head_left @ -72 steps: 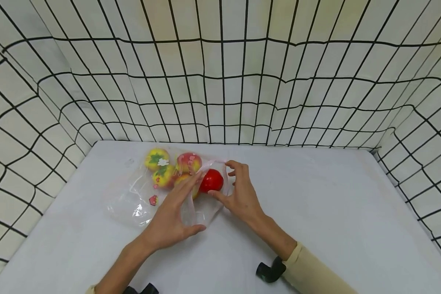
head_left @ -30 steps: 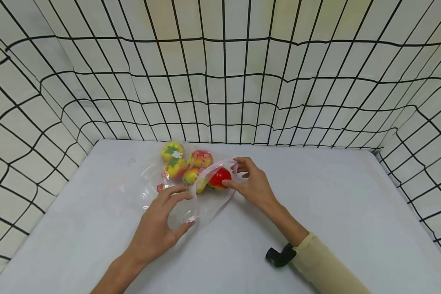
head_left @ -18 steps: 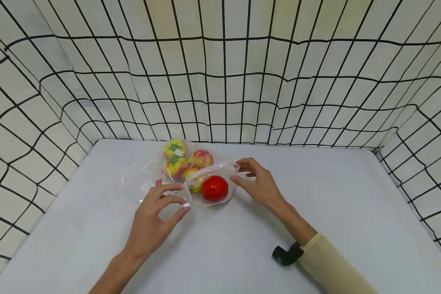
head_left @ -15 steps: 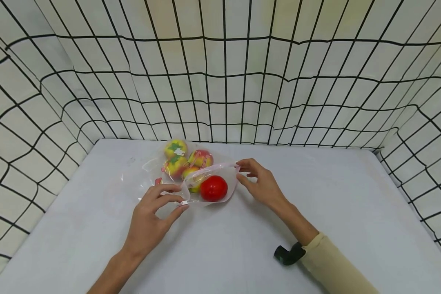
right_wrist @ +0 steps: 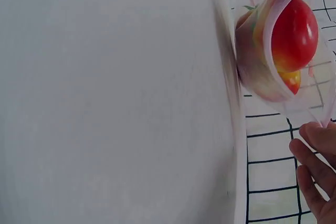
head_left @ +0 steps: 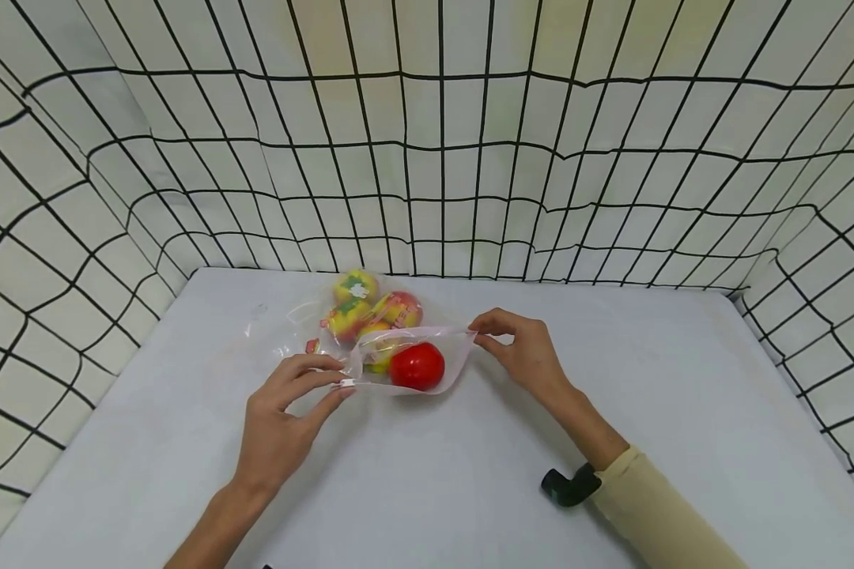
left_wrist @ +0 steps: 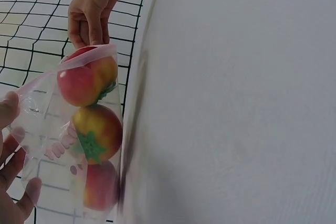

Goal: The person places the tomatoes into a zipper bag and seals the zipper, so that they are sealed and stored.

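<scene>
A clear plastic zip bag (head_left: pixel 457 349) with a pink-edged mouth lies near the back of the table. Inside are several yellow, green and red toy tomatoes (head_left: pixel 347 319). A glossy red tomato (head_left: pixel 416 367) sits right at the mouth, which gapes around it in the right wrist view. My left hand (head_left: pixel 281 423) pinches the bag's left mouth corner at a small white slider (head_left: pixel 346 383), other fingers lightly bent. Between thumb and forefinger, my right hand (head_left: pixel 530 359) pinches the right corner of the mouth. The edge stretches between both hands.
A white table (head_left: pixel 648 395) is enclosed at the back and sides by black wire grid (head_left: pixel 441 148) over pale panels. A black fitting (head_left: pixel 572 485) sits at the right sleeve (head_left: pixel 662 506).
My left hand has come off the bag's top to its slider corner. Both hands have drawn apart, pulling the mouth edge wide; the red tomato lies lower and more exposed.
</scene>
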